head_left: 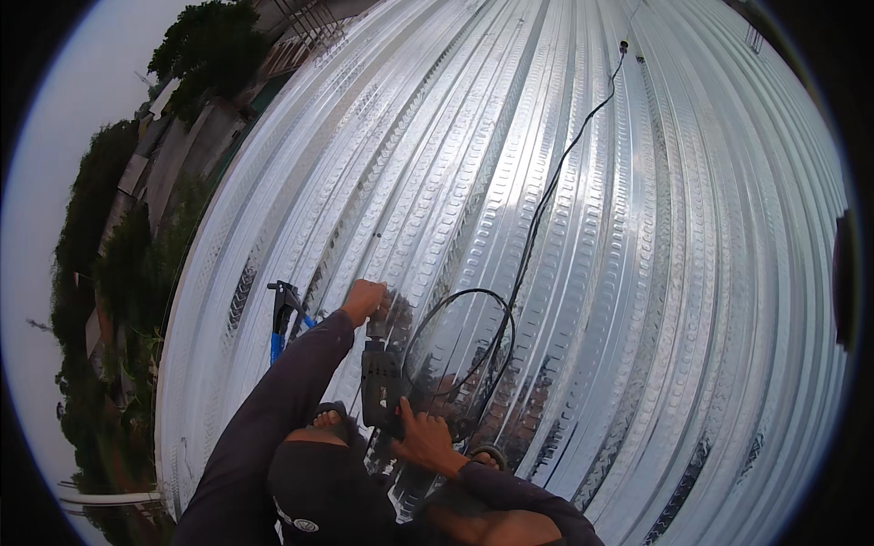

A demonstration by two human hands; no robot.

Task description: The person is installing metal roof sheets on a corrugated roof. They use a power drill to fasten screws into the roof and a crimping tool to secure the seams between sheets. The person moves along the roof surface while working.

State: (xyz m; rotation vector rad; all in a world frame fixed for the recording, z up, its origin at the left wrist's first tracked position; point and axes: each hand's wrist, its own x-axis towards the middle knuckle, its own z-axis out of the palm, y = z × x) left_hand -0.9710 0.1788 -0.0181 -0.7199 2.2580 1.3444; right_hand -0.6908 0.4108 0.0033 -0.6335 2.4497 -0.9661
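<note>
My left hand [364, 300] is closed at the front end of a black power tool [381, 387], its fingertips partly hidden there. My right hand [425, 441] grips the tool's rear handle, low in the middle of the view. A hand tool with blue handles [280, 318], perhaps a riveter, lies just left of my left hand on the ribbed silver metal roofing [546, 227]. Beside the power tool, a black cable [467, 293] curls in a loop on the sheet. My feet in sandals [330, 419] show behind my hands.
The cable runs up the roof to a dark connector [624, 47] at the far end. Along the left, beyond the roof's edge [173, 318], are trees [127, 255], lower roofs [159, 150] and a pale pipe [109, 498]. A dark object [842, 278] sits at the far right.
</note>
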